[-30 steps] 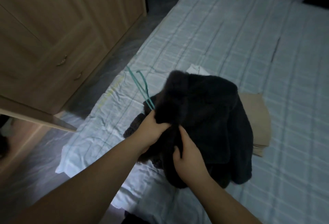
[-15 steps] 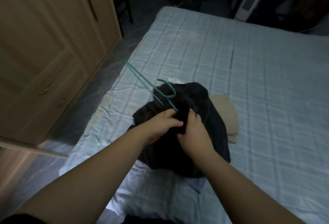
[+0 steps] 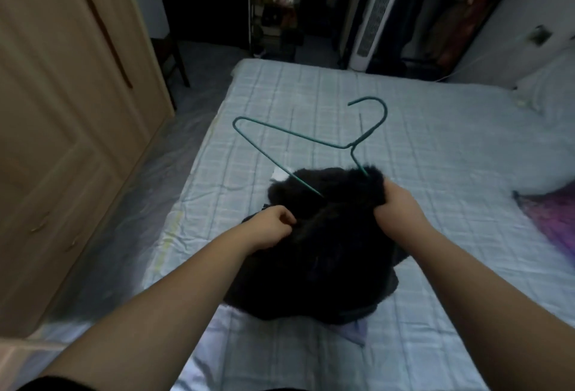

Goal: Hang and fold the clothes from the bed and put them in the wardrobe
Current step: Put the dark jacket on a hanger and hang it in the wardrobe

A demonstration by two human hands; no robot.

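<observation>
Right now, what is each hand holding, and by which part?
Both grip the black fleece garment: left hand at its middle bunch, right hand at its upper edge, beside the green hanger.

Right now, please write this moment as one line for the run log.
step: hanging | left hand: grips black fleece garment | right hand: grips garment collar | green hanger: partly inside garment | wardrobe: not reached

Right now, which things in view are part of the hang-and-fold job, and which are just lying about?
In the job:
black fleece garment
green wire hanger
left hand
right hand
wardrobe
bed

Lying about:
white tower fan
purple cloth
pillow
</observation>
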